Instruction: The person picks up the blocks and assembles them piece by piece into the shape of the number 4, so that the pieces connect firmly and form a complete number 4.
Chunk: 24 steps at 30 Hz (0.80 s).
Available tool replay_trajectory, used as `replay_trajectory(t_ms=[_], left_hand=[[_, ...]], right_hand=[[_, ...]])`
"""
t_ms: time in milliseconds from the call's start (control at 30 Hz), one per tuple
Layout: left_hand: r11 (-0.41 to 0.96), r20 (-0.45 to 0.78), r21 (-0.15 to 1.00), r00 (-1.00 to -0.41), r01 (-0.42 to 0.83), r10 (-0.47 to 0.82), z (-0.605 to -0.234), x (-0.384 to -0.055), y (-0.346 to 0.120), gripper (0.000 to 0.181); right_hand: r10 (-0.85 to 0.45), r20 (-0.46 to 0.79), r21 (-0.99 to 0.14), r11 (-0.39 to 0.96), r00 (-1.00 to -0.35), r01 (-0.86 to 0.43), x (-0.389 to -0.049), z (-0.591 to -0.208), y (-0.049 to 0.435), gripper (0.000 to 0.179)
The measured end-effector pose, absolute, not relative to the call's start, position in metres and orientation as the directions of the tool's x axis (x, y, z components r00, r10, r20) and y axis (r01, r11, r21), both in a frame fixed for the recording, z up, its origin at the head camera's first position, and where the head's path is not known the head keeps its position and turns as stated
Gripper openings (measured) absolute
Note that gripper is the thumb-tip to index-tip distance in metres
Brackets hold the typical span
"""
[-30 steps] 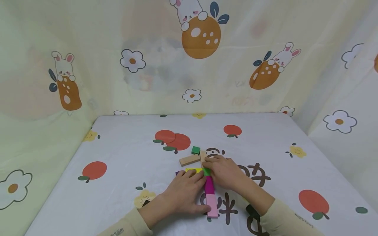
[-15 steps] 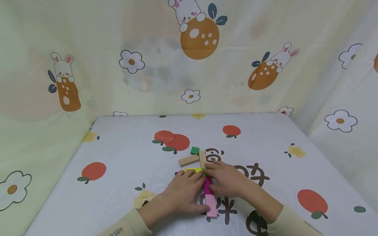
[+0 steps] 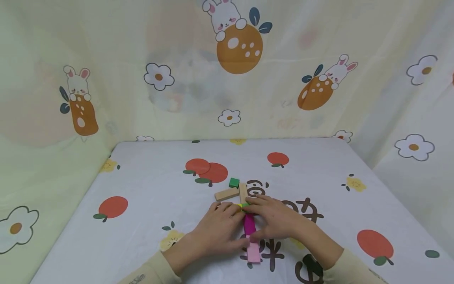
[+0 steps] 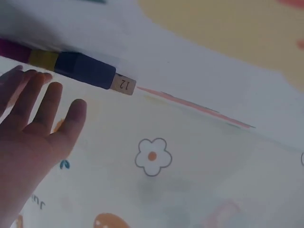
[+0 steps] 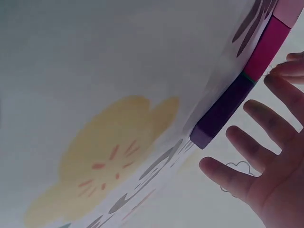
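Observation:
My left hand lies over the left end of a row of coloured blocks, hiding most of that row. In the left wrist view its fingers reach out straight beside a dark blue block, a yellow block and a wooden end marked 12. My right hand has its fingertips at a green block and its thumb at the pink block. Between the hands runs a magenta block. In the right wrist view a dark purple block continues the line beside extended fingers.
Behind the hands, two plain wooden blocks and a green cube lie on the white fruit-printed tablecloth. A bunny-printed curtain encloses the back and sides.
My right hand has drawn back from the upright wooden block, and its thumb has come down to the pink block. My left fingers have moved forward over the yellow block.

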<state>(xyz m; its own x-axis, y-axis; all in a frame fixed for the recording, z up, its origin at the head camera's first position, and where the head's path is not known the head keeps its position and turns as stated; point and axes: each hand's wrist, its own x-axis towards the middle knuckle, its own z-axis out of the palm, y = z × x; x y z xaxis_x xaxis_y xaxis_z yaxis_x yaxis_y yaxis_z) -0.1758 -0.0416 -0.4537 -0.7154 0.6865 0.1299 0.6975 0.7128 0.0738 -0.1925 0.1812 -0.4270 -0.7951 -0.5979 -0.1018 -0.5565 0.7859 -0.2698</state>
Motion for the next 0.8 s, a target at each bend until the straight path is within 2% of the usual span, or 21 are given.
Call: replay_trajectory(t_ms=[233,467,800], left_hand=[[0.793,0.166,0.073,-0.791,0.605,0.589,-0.447,-0.182,-0.056,0.049],[0.863,0.136,0.068,-0.861,0.501,0.490,-0.445,-0.186,-0.067,0.044],[0.883,0.131,0.029,-0.877,0.469,0.462,-0.453,-0.190,-0.067,0.043]], right_hand=[[-0.588,-0.116,-0.253,0.797,-0.800,-0.549,-0.192,-0.427,0.179,0.083],[-0.585,-0.147,-0.226,0.805,-0.798,-0.548,-0.193,-0.428,0.176,0.078],[-0.575,-0.174,-0.234,0.813,-0.800,-0.533,-0.193,-0.431,0.178,0.078]])
